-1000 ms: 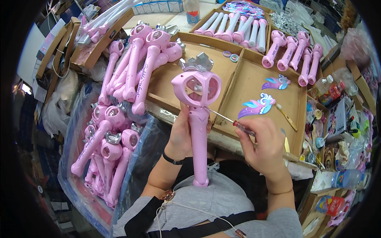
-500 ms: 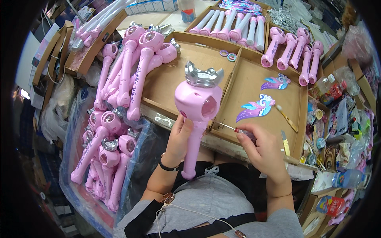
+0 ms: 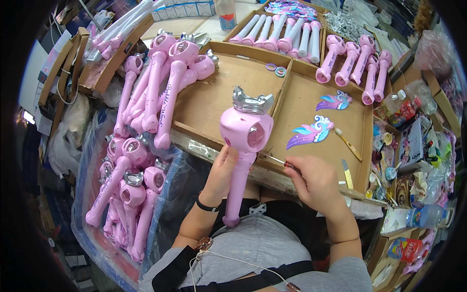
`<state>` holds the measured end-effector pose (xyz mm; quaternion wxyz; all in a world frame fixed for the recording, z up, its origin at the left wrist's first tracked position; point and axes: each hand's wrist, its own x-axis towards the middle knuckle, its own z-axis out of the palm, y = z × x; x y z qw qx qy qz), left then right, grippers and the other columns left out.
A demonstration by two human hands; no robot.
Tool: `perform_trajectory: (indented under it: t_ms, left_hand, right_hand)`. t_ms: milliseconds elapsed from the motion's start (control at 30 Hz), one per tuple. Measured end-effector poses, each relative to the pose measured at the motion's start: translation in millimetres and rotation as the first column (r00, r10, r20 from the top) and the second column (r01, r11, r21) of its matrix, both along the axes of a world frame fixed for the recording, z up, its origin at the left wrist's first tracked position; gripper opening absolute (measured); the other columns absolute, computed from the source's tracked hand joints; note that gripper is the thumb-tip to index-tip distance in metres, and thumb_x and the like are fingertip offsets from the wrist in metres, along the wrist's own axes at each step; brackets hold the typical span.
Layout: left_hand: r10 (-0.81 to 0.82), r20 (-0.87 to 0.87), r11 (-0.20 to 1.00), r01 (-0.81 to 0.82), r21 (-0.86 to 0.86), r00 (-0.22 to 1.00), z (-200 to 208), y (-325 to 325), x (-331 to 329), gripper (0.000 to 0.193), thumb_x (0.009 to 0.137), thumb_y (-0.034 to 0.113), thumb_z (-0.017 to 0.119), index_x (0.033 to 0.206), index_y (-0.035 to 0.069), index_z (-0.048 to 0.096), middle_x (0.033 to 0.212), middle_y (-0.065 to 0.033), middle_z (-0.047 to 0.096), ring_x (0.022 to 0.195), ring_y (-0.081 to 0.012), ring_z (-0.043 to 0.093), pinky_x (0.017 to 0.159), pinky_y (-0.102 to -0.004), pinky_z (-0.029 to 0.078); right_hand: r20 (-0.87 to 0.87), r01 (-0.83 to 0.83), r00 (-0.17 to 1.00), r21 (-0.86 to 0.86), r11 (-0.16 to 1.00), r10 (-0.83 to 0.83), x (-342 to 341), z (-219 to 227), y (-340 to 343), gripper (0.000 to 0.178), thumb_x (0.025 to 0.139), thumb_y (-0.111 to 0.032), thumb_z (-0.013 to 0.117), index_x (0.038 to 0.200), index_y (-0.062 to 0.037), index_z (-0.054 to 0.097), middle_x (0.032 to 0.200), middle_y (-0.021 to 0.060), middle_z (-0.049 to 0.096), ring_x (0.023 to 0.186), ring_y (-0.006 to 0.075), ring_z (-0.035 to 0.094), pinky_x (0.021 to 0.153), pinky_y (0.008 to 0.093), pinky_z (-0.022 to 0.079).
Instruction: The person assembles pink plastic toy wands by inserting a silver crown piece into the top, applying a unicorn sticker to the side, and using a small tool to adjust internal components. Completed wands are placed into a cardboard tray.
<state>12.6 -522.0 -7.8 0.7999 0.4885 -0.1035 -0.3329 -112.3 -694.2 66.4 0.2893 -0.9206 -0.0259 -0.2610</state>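
A pink toy wand [image 3: 238, 182] with a silver crown [image 3: 252, 101] is held upright by my left hand [image 3: 222, 170], whose fingers wrap its neck just under the round head. One side of that head has a clear round window. Pinched in my right hand [image 3: 318, 182] is a screwdriver [image 3: 278, 160]; its thin metal shaft points left toward the wand's neck. Whether the tip touches the wand I cannot tell. Two purple-and-blue wing pieces [image 3: 311, 131] lie in the cardboard tray [image 3: 304, 160] beyond my right hand.
More crowned wands fill a plastic-lined bin [image 3: 177, 168] at left and pile on the left tray's edge. A brush [image 3: 348, 144] and a yellow utility knife [image 3: 347, 174] lie near my right hand. Farther back are white-handled wands [image 3: 284, 36] and wands without crowns [image 3: 362, 61].
The wand has shifted slightly down and to the right in my left hand. My right hand has rolled over, knuckles now upward, and the screwdriver has dropped a little.
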Motion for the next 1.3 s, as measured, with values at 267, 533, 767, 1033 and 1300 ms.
perform_trajectory:
  t_ms: [267, 533, 767, 1033, 1300]
  left_hand:
    - [0.062, -0.012, 0.962, -0.063, -0.264, 0.998, 19.7, 4.8, 34.4, 0.067, 0.090, 0.063, 0.028, 0.108, 0.002, 0.051, 0.091, -0.0106, 0.060, 0.069, -0.0201, 0.061, 0.061, -0.0305, 0.051]
    - [0.028, 0.237, 0.977, 0.024, -0.214, 0.971, 32.3, -29.6, 7.9, 0.043, 0.089, 0.040, 0.048, 0.113, 0.004, 0.041, 0.087, -0.0122, 0.056, 0.067, -0.0207, 0.059, 0.058, -0.0312, 0.051]
    - [-0.051, 0.240, 0.977, 0.098, -0.187, 0.970, 28.4, -25.5, -0.6, 0.051, 0.082, 0.000, 0.055, 0.124, 0.008, 0.027, 0.098, -0.0104, 0.053, 0.077, -0.0172, 0.057, 0.067, -0.0323, 0.048]
    - [-0.057, 0.252, 0.978, 0.105, -0.180, 0.966, 27.1, -22.4, -3.6, 0.047, 0.081, 0.010, 0.054, 0.123, 0.005, 0.033, 0.099, -0.0145, 0.054, 0.078, -0.0229, 0.057, 0.064, -0.0346, 0.049]
    - [0.042, 0.276, 0.962, 0.036, -0.271, 0.960, 32.0, -22.6, 21.7, 0.100, 0.063, 0.075, 0.058, 0.130, 0.003, 0.038, 0.118, -0.0173, 0.054, 0.088, -0.0265, 0.061, 0.069, -0.0354, 0.051]
  right_hand:
    - [-0.101, 0.177, 0.984, 0.423, 0.889, -0.148, -21.1, -42.0, 9.9, 0.033, 0.078, -0.001, 0.064, 0.110, -0.0038, 0.061, 0.093, 0.0111, 0.053, 0.082, 0.0221, 0.059, 0.066, 0.0307, 0.048]
    - [-0.223, 0.085, 0.974, 0.554, 0.828, 0.049, -17.2, -124.7, 80.0, 0.059, 0.068, -0.016, 0.072, 0.118, 0.0001, 0.044, 0.114, 0.0235, 0.046, 0.106, 0.0378, 0.048, 0.089, 0.0405, 0.042]
    - [-0.196, 0.076, 0.980, 0.561, 0.824, 0.043, -11.3, -136.0, 82.1, 0.062, 0.068, -0.015, 0.072, 0.121, -0.0007, 0.043, 0.113, 0.0232, 0.047, 0.105, 0.0369, 0.048, 0.087, 0.0399, 0.043]
    - [-0.162, 0.075, 0.987, 0.574, 0.816, 0.023, -14.7, -142.4, 89.0, 0.063, 0.069, -0.016, 0.073, 0.122, -0.0006, 0.043, 0.114, 0.0234, 0.047, 0.104, 0.0371, 0.049, 0.085, 0.0392, 0.044]
    - [-0.184, 0.101, 0.983, 0.542, 0.835, 0.000, -19.3, -141.1, 96.8, 0.061, 0.069, -0.019, 0.073, 0.119, 0.0007, 0.045, 0.112, 0.0245, 0.046, 0.104, 0.0391, 0.049, 0.087, 0.0397, 0.043]
